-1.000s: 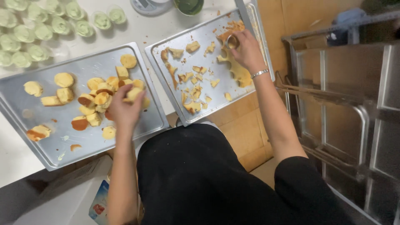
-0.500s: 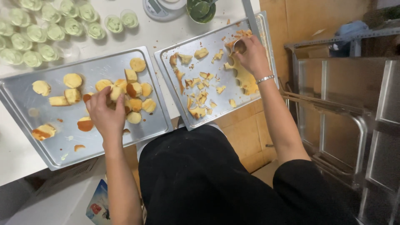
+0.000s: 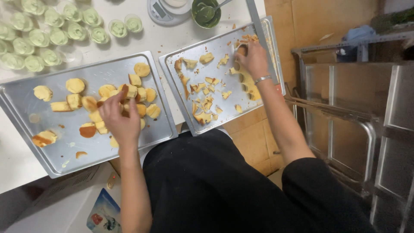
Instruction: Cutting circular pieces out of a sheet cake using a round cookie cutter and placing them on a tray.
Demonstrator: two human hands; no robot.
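The left hand (image 3: 118, 123) lies over the cluster of round yellow cake pieces (image 3: 138, 97) on the left baking tray (image 3: 64, 155), fingers curled down among them, touching or picking at one piece, though which one it pinches I cannot tell; the right hand (image 3: 252, 58) reaches to the far corner of the right baking tray (image 3: 189, 125), fingers bent around what looks like a small round cutter (image 3: 242, 49) pressed at the remains of a cake sheet (image 3: 250, 82), a silver bracelet (image 3: 262, 79) at the wrist; that tray holds mostly ragged cake scraps (image 3: 207, 99), the offcuts, while the cut rounds sit on the left tray, some flat, some stacked against one another; both trays rest on the white counter (image 3: 155, 39), side by side and nearly touching; beyond them stand rows of small cups of pale green cream (image 3: 51, 30), a kitchen scale (image 3: 168, 11) and a bowl of green paste with a spoon (image 3: 206, 13); the step in hand looks like stamping rounds out of the sheet and gathering them on the left tray; by my judgement the next move calls for a firm straight press on what little sheet is left, then a gentle lift so the soft round does not tear.
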